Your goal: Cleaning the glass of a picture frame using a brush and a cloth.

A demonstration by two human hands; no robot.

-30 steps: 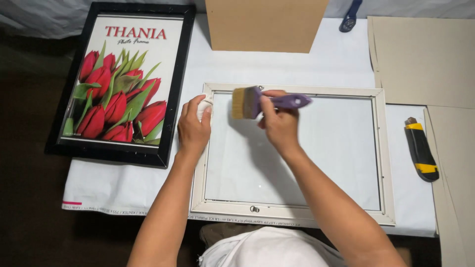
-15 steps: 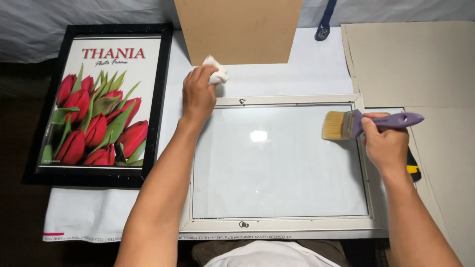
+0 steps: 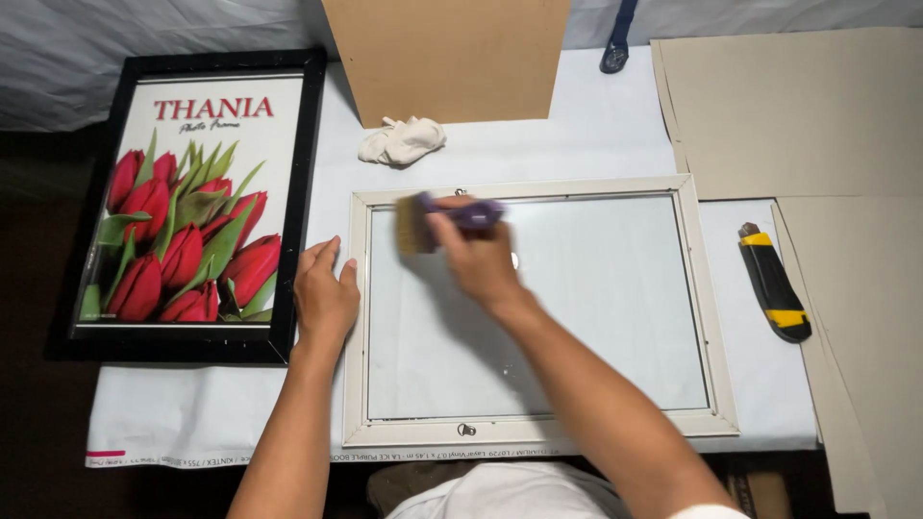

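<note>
Right hand [image 3: 481,255] holds brush [image 3: 423,223] over white frame [image 3: 538,430].

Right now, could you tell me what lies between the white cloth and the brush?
Head view: only bare white table cover and the white frame's top rail separate the cloth from the brush.

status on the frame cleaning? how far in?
Done: the cloth lies set aside by the brown board. In hand: right hand sweeps the brush over the glass of the white frame; left hand steadies it. Left: specks remain; the backing is off.
</note>
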